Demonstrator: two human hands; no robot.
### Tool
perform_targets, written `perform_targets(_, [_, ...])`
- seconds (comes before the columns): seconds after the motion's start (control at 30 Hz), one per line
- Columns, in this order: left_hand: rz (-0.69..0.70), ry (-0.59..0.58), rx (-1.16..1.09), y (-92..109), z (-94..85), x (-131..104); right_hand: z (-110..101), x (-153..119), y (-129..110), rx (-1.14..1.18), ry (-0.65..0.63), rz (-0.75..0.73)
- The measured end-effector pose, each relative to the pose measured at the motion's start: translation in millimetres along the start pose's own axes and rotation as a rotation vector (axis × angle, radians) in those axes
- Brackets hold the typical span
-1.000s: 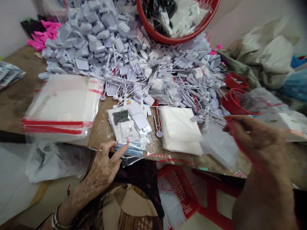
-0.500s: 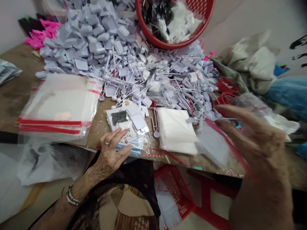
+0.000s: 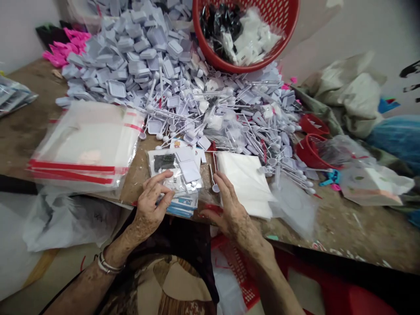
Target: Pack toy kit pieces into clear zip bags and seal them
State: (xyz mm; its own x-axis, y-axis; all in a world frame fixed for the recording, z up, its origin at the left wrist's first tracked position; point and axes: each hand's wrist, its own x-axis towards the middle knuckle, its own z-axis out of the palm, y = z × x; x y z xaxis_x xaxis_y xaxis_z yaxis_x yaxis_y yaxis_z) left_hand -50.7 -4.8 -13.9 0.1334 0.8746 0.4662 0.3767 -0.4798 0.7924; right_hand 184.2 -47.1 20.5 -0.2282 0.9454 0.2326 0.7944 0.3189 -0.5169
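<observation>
My left hand hovers at the lower left of a clear packet, its fingers curved but apart and nothing seen in them. Inside or on that packet are a black sachet and pale square pieces. Blue printed cards lie under its lower edge. My right hand is open, thumb and fingers spread, over the left edge of a stack of white sheets. Close by its fingertips lies a small pale scoop.
Behind are heaps of pale trays and scoops under a red basket. Clear bags with red strips lie at left. Small red baskets and a translucent sheet are at right.
My right hand has moved from the far right to the left, beside the white stack. The red-edged strip or bag near it is gone from there. My left fingers have curled more.
</observation>
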Motion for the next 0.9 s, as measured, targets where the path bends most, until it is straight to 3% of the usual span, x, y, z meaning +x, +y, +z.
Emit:
perform_targets(0.13, [-0.126, 0.031, -0.099, 0.2, -7.5, 7.9, 22.5, 13.8, -2.3, 0.279, 0.184, 0.134])
perform_targets(0.3, [-0.164, 0.077, -0.205, -11.9, -6.4, 16.6, 35.0, 38.5, -2.0, 0.617, 0.244, 0.423])
perform_targets(0.53, [-0.185, 0.256, 0.104, -31.3, 5.5, 15.6, 50.7, 60.6, 1.7, 0.708, 0.232, 0.590])
perform_targets(0.63, [-0.226, 0.253, 0.173, -36.1, 8.3, 13.1, 49.0, 61.8, -3.6, 0.845, 0.232, 0.671])
perform_targets(0.8, [-0.250, 0.152, 0.196, -38.2, 8.9, 12.9, 49.6, 57.9, -12.1, 0.995, 0.395, 0.635])
perform_targets(0.9, [-0.281, 0.168, 0.212, -28.1, 4.6, 15.1, 51.8, 53.1, -19.3, 1.049, 0.493, 0.585])
